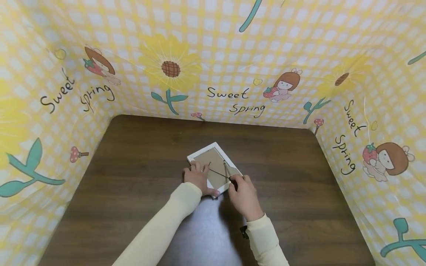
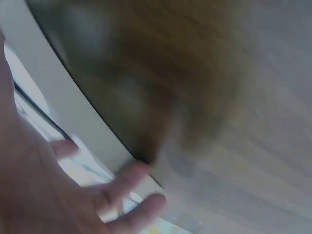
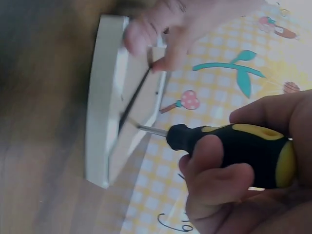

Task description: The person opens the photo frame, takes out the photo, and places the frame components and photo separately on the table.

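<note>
A white picture frame [image 1: 202, 149] with a brown backing board [image 1: 213, 159] facing up lies turned cornerwise in the middle of the head view. My left hand [image 1: 197, 180] holds its lower-left side, fingers bent over the edge and thumb by the near corner. In the left wrist view, fingertips touch the frame's white side [image 2: 73, 105]. My right hand [image 1: 244, 197] grips a screwdriver [image 3: 239, 151] by its black and yellow handle. Its metal shaft points at the backing board; the tip is too blurred to tell contact. Thin dark lines cross the board, possibly shadows.
A dark wooden table [image 1: 133, 159] lies under the frame. Yellow checked cloth [image 1: 213, 70] with flowers and printed words rises behind it and on both sides. A dark object [image 1: 244, 232] shows at the right wrist.
</note>
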